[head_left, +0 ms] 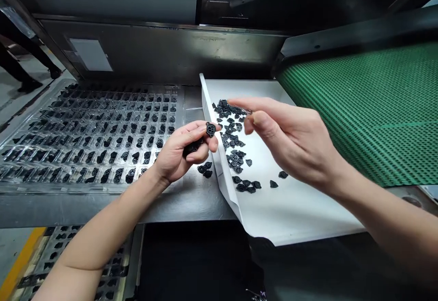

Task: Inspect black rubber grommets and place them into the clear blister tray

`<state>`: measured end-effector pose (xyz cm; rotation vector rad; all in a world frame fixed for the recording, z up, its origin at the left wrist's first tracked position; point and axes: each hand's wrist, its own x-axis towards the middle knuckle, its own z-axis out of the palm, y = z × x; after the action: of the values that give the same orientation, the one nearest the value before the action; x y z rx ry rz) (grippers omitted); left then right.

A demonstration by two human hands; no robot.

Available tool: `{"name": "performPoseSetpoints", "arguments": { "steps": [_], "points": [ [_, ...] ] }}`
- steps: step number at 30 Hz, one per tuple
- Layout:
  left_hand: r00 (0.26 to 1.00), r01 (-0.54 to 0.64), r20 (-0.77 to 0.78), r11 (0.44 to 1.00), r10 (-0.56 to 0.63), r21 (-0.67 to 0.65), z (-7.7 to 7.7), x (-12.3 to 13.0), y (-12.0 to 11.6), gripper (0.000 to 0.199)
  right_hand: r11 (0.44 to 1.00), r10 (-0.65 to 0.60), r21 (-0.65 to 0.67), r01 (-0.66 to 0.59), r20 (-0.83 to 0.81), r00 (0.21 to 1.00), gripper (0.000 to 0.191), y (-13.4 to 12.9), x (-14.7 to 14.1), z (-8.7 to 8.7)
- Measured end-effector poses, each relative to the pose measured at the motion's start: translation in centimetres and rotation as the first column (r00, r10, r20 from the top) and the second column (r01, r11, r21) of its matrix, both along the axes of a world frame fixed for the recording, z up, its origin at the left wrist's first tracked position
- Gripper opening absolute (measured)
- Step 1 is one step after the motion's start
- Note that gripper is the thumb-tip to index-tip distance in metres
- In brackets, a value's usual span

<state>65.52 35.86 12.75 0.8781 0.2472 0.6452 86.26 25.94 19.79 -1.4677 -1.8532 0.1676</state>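
Note:
Between the thumb and fingers of my left hand [185, 148] is a small black part [211, 129] with a round, spoked face, and more black parts lie in its palm. My right hand [290, 136] is raised over the white tray [290, 209], thumb and fingers pinched on a small thin metallic item [247, 111], too small to identify. Loose black parts [236, 159] are scattered on the white tray below. A few black parts [205, 169] rest on the metal table just below my left hand. A clear compartment tray [180, 109] filled with rows of black parts is at the left.
A green perforated conveyor belt [362, 109] slopes at the right. Behind the trays stands a metal machine panel [153, 54]. Another filled tray [112, 264] sits low at the left. A person's legs [30, 45] show at the far left.

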Motion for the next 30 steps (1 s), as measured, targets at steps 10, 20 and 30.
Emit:
{"name": "performPoseSetpoints", "arguments": {
  "steps": [10, 20, 30],
  "points": [
    [0.997, -0.048, -0.055, 0.999, 0.048, 0.013, -0.5, 0.5, -0.9, 0.023, 0.979, 0.168, 0.083, -0.186, 0.186, 0.968, 0.038, 0.1, 1.2, -3.9],
    [0.987, -0.123, -0.095, 0.991, 0.128, 0.06, -0.5, 0.8, -2.1, 0.019, 0.989, 0.131, 0.043, -0.143, 0.208, 0.969, 0.038, -0.4, 1.5, -4.3],
    [0.986, -0.129, -0.098, 0.99, 0.133, 0.048, -0.6, 0.9, -2.2, 0.019, 0.991, 0.115, 0.033, -0.127, 0.247, 0.962, 0.039, -0.5, 1.7, -4.5]
  ]
}}
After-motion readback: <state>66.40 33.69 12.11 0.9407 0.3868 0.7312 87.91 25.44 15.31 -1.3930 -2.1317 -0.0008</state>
